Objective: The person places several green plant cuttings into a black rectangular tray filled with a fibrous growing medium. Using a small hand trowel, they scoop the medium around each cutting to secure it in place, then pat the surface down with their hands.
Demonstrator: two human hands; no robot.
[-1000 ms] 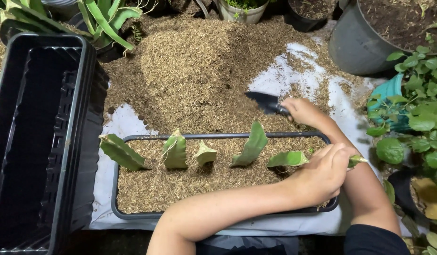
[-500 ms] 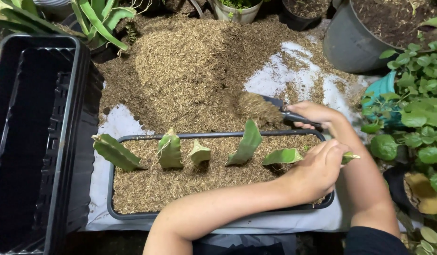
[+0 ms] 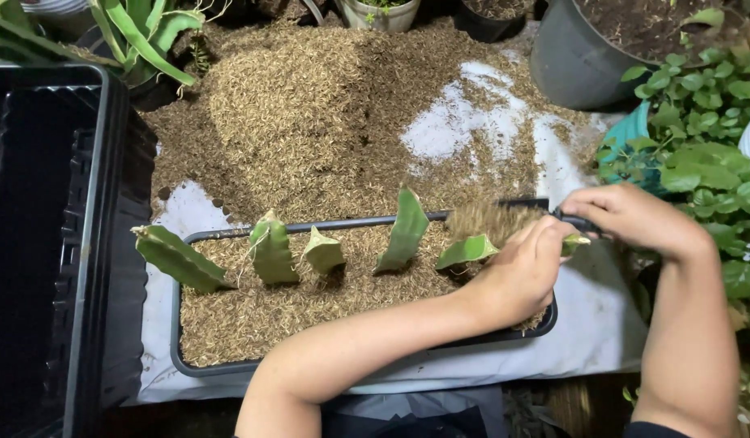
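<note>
A black tray (image 3: pixel 176 324) full of brown husk holds several green cactus cuttings (image 3: pixel 271 250) standing in a row. My left hand (image 3: pixel 521 272) reaches across to the tray's right end and grips the rightmost cutting (image 3: pixel 466 251), which leans to the left. My right hand (image 3: pixel 626 219) holds the dark handle of a small scoop (image 3: pixel 482 219). The scoop is heaped with husk and sits over the tray's far rim, right behind that cutting.
A big husk pile (image 3: pixel 310 105) lies on a white sheet (image 3: pixel 472 134) behind the tray. An empty black crate (image 3: pixel 59 243) stands at the left. A grey pot (image 3: pixel 586 57) and leafy plants (image 3: pixel 707 162) crowd the right, and a spiky plant (image 3: pixel 140 32) is top left.
My right hand has brought the scoop, loaded with husk, from the pile toward the tray's right end. My left hand stays on the rightmost cutting.
</note>
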